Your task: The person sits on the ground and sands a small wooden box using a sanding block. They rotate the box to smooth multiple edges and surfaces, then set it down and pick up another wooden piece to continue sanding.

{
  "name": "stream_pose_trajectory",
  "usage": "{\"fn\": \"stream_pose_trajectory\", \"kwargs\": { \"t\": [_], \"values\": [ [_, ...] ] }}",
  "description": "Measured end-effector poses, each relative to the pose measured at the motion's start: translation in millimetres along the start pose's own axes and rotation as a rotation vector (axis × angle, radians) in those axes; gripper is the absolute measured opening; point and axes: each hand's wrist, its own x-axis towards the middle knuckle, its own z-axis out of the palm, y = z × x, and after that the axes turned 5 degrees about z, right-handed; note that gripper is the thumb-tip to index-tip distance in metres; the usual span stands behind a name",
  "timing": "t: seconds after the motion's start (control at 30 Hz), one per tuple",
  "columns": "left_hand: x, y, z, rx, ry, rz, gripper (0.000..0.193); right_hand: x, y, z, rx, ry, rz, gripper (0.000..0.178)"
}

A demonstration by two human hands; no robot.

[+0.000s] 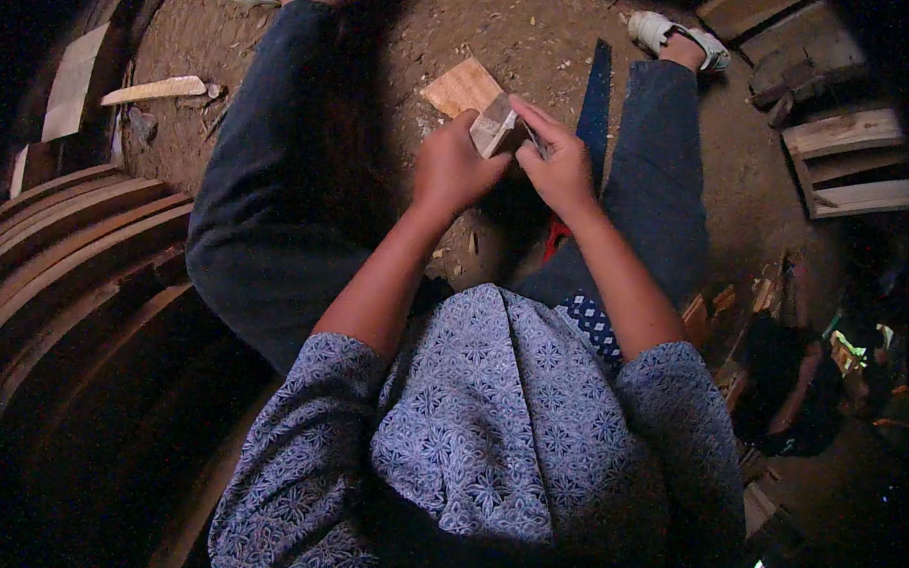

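Between my legs, my left hand (pixel 457 166) grips a small pale wooden block (pixel 493 127) by its side, thumb along the lower edge. My right hand (pixel 559 162) is closed beside it, the index finger reaching to the block's top corner. Something thin and dark shows between the right thumb and fingers, too small to name. Just beyond the block, a flat reddish-brown piece of wood (pixel 462 85) lies on the dirt floor. A handsaw with a blue blade (pixel 595 114) lies by my right leg, its red handle (pixel 554 239) partly hidden by my right forearm.
Curved-looking stacked planks (pixel 86 231) fill the left side. A pale wood strip (pixel 156 90) lies on the floor near them. Wooden frames (pixel 850 148) stand at the far right. Another person (pixel 786 386) is dimly visible at the right, near scattered wood pieces.
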Motion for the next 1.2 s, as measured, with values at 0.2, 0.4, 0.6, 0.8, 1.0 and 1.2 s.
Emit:
{"fn": "stream_pose_trajectory", "kwargs": {
  "t": [0.2, 0.4, 0.6, 0.8, 1.0, 1.2],
  "values": [
    [-6, 2, 5, -0.050, 0.049, -0.009, 0.054, -4, 9, -2, 0.147, -0.002, 0.078, 0.046],
    [2, 7, -1, -0.004, 0.018, -0.005, 0.057, 26, 10, -17, 0.110, -0.055, 0.242, 0.042],
    [2, 6, -2, -0.033, 0.042, 0.009, 0.048, 42, 36, -19, -0.292, -0.261, -0.030, 0.047],
    [-1, 12, -7, -0.048, 0.038, 0.023, 0.046, 17, 31, -8, -0.108, -0.232, -0.019, 0.062],
    [-2, 8, -2, -0.057, 0.081, 0.055, 0.046, 23, 43, -7, -0.099, -0.220, -0.005, 0.068],
    [1, 6, -3, -0.031, 0.062, 0.027, 0.049, 12, 18, -7, -0.122, -0.245, 0.040, 0.065]
  ]
}}
